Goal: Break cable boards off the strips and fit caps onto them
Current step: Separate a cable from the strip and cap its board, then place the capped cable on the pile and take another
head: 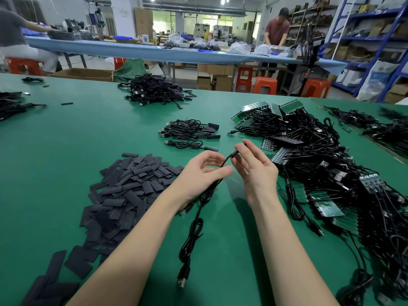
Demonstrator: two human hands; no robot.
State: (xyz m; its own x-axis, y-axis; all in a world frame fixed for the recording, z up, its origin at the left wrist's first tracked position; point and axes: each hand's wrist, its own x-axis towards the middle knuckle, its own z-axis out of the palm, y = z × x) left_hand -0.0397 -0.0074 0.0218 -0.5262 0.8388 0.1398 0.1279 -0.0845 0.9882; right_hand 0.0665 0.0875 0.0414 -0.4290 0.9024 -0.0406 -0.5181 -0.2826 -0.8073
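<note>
Cable boards are what I am working through, and the one in hand sits at the end of a black cable (199, 208) held up between my two hands above the green bench (66, 140). My right hand (254, 168) pinches the capped end (234, 153) between thumb and forefinger, the other fingers loosely spread; I judge the black cap is already on, though the end is too small to be sure how fully it is seated. My left hand (198, 173) has its fingers curled around the cable just below that end, and the rest of the cable hangs down toward me, its USB plug (182, 281) lying on the bench near my forearms. To the left of my fingers lies a broad heap of flat black caps (123, 191), plenty of them unused. To the right, just beside my right hand and stretching well away, is a tangled mass of cables on green board strips (326, 208), boards yet to be snapped off. Beyond my fingers, a small group of finished cables (189, 131) lies in rough order, and farther off a larger pile of cables (154, 89) sits near the bench's far edge. Judging by this, a fair share is done, yet the heap of strips on the right is much the bigger, so most of the work remains. This piece looks ready to join the small group ahead.
</note>
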